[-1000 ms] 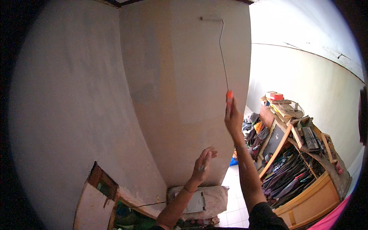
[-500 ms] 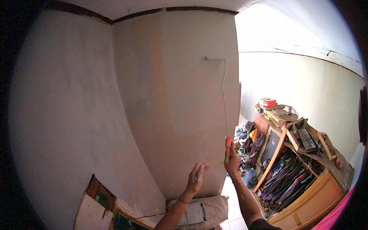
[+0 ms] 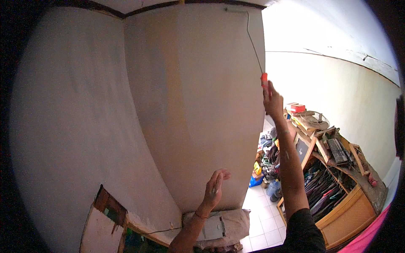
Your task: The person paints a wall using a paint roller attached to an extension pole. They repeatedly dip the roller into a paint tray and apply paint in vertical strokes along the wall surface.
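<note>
My right hand [image 3: 273, 102] is wrapped around the red handle of a paint roller [image 3: 264, 79], its arm stretched up. The roller's thin bent metal frame runs up to the top of the wall [image 3: 202, 97]. Its head lies near the dark trim at the ceiling, blending with the wall's colour, so its shape is hard to make out. My left hand [image 3: 214, 189] is raised low in front of the same wall, fingers stretched out and holding nothing. Pale smears, like paint, mark its fingers. I cannot tell whether it touches the wall.
Below my left hand, a grey rectangular panel [image 3: 213, 228] lies on a cloth-covered surface [image 3: 240, 219]. A wooden cabinet [image 3: 350, 217] with hanging clothes stands right, topped by a keyboard [image 3: 337, 152] and a fan cage [image 3: 314, 121]. A door frame [image 3: 110, 206] is lower left.
My right hand has gone up with the paint roller, carrying its head from the upper wall to near the ceiling trim. My left hand has dropped slightly and stays free.
</note>
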Motion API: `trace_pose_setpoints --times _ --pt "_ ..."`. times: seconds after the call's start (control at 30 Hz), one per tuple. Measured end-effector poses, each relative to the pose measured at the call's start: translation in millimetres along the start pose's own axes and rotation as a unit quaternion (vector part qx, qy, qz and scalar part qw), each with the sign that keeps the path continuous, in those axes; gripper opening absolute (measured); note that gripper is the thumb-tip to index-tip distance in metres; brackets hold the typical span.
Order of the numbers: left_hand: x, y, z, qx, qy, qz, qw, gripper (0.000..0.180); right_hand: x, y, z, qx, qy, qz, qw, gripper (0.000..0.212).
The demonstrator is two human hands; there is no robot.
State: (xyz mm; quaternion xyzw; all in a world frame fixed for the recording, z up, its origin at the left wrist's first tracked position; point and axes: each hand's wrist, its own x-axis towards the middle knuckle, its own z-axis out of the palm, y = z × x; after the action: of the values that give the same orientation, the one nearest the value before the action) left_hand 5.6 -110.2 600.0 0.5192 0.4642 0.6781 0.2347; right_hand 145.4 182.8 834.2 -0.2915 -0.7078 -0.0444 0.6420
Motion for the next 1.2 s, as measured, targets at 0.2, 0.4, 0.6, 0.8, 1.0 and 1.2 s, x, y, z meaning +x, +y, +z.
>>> trace_pose_setpoints --times 0.2,0.4,0.6,0.8,1.0,1.2 --pt "-12 -5 2 -0.056 0.005 -0.018 0.998 0.051 15 -27 -1 0.040 -0.081 0.093 0.992 0.047" --pt "-18 22 12 -0.033 -0.036 -0.030 0.998 0.053 -53 20 -6 -0.003 -0.092 0.050 0.994 0.048" --pt "-32 3 8 -0.020 -0.033 -0.011 0.999 0.052 -232 43 -10 0.011 -0.073 0.054 0.996 0.047" --pt "-50 -10 9 -0.013 -0.032 -0.072 0.997 0.050 -392 29 -40 0.005 -0.152 0.138 0.979 0.048" --pt "-58 -26 22 -0.061 -0.032 -0.111 0.991 0.050 -482 29 -74 0.006 -0.242 0.236 0.941 0.047" --pt "-69 -28 31 -0.093 -0.040 -0.128 0.987 0.051 -519 30 -100 0.000 -0.264 0.261 0.928 0.052"
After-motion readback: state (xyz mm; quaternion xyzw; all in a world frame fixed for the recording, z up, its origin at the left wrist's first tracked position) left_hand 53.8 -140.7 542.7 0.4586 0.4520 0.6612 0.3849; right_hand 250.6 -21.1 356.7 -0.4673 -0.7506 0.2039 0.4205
